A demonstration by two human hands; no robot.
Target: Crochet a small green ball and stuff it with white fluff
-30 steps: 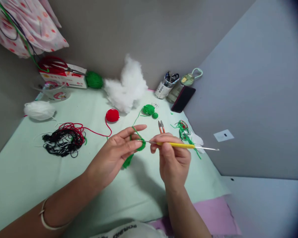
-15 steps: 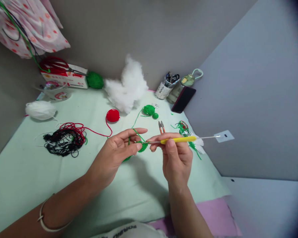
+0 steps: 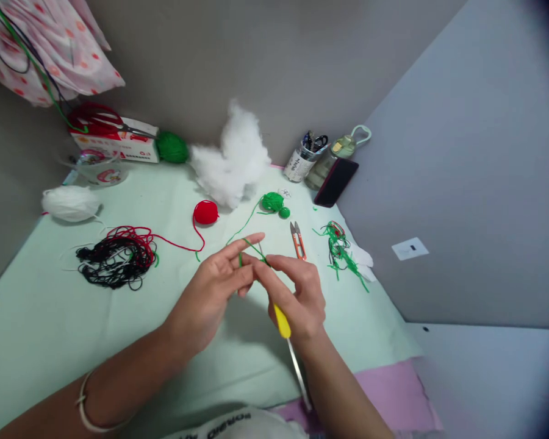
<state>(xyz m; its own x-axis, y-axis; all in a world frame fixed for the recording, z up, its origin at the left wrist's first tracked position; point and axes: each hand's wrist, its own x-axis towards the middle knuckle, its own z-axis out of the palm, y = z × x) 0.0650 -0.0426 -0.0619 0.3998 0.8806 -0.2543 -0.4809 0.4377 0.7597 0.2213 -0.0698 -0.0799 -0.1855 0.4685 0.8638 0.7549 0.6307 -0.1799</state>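
Observation:
My left hand (image 3: 210,286) is pinched around a small green crochet piece, which the fingers almost wholly hide. Green yarn (image 3: 255,247) runs over its raised index finger. Close against it, my right hand (image 3: 302,296) is closed on a crochet hook (image 3: 282,320) with a yellow handle, whose back end slants down toward my body. The fingertips of both hands meet at the work, and a thin metal tip shows just above them. From the left hand the yarn leads back to a green yarn ball (image 3: 272,202), with a smaller green ball (image 3: 284,213) beside it.
Thread snips (image 3: 297,241) lie just beyond my right hand. Green scraps (image 3: 341,250) are to the right, tangled black yarn (image 3: 114,262) and a red ball (image 3: 205,212) to the left. White stuffing (image 3: 233,158), a pen cup (image 3: 299,163) and a phone (image 3: 336,183) stand along the back.
My right hand has turned, swinging the hook from nearly level to steeply slanted, its handle end now toward me. It has moved left against my left hand, and the green piece is now hidden.

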